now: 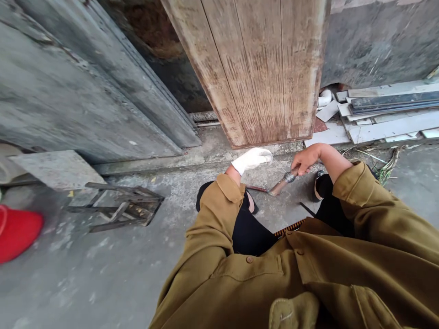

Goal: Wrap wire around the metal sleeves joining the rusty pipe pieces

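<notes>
My left hand (253, 160), in a white glove, is closed on one end of a thin pale strand (279, 166), either string or wire. The strand runs taut to a wrapped band (289, 177) around a wooden-handled tool (278, 187). My bare right hand (306, 160) grips the dark upper end of that tool, just above the band. From the tool's lower end a thin reddish-brown piece (257, 188) sticks out to the left, like a narrow blade. The tool is held tilted, low over the concrete between my feet.
A wooden plank panel (260, 68) leans against the wall ahead. Grey boards (103, 91) lean at left, near an overturned wooden stool (126, 205) and a red object (18, 233). Stacked white strips (387, 125) and dry grass (389, 167) lie at right.
</notes>
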The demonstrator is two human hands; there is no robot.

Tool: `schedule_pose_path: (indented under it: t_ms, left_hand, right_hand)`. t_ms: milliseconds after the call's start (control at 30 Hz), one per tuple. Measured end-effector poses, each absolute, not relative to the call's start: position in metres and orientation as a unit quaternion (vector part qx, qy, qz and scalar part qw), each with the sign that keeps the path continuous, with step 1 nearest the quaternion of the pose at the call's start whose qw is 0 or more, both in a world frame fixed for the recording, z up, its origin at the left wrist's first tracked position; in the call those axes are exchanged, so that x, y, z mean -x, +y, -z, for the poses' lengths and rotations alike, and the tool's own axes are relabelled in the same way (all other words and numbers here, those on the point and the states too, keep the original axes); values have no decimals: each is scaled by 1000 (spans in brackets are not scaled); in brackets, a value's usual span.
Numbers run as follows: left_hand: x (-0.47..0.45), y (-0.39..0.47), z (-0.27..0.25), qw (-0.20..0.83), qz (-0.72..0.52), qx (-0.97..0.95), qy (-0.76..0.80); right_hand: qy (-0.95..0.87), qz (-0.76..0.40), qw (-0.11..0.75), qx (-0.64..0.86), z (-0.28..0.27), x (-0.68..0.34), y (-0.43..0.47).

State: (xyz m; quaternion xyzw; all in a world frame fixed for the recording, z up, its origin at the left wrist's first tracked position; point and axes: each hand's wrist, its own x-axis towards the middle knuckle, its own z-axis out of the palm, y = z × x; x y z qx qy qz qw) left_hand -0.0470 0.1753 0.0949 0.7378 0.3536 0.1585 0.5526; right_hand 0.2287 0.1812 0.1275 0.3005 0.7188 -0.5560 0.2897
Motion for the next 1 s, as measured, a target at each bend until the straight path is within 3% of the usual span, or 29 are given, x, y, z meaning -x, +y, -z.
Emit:
schedule_pose_path:
  t_ms: [100, 167, 233, 300, 367, 433, 500, 567, 600, 667, 767, 867, 1000]
  left_hand:
    - [39, 181, -90, 602, -228, -679, 353]
    - [30, 178, -85, 627, -249, -653, 344]
    - [19, 172, -81, 638, -230, -657, 328]
    - [10, 164, -79, 636, -206, -670, 323]
    - [6, 159, -80, 622, -185, -687, 327]
    - [7, 156, -83, 589, -172, -717, 332]
    - [12, 157, -85, 555, -165, -740, 344]
    - [17, 157, -83, 563, -161, -727, 358]
    - [19, 157, -81, 581, -163, -711, 362]
    - [21, 155, -76, 620, -191, -671, 359]
    - [19, 149, -70, 667, -262, -612, 333]
    - [18, 145, -69, 707, -295, -568, 299]
    - [17, 147, -72, 700, -276, -589, 295]
  right_hand:
    - [693, 688, 15, -216, -131, -249, 183]
    - [651, 694, -178, -249, -131, -260, 188]
    - [614, 659, -290, -325, -126, -267, 192]
    - [601, 595, -315, -431, -119, -268, 195]
    - [628, 496, -257, -542, -115, -264, 195]
    - [690, 374, -114, -609, -114, -258, 192]
    - [741, 328, 77, -581, -118, -253, 186]
    - [743, 412, 229, -475, -124, -252, 179]
    - [730, 482, 259, -410, -127, -253, 175]
    - [706, 612, 198, -297, -133, -257, 170]
    - [663, 710, -107, -213, -136, -265, 171]
    - [586, 691, -348, -243, -133, -267, 177]
    - [545, 612, -425, -385, -120, -261, 190]
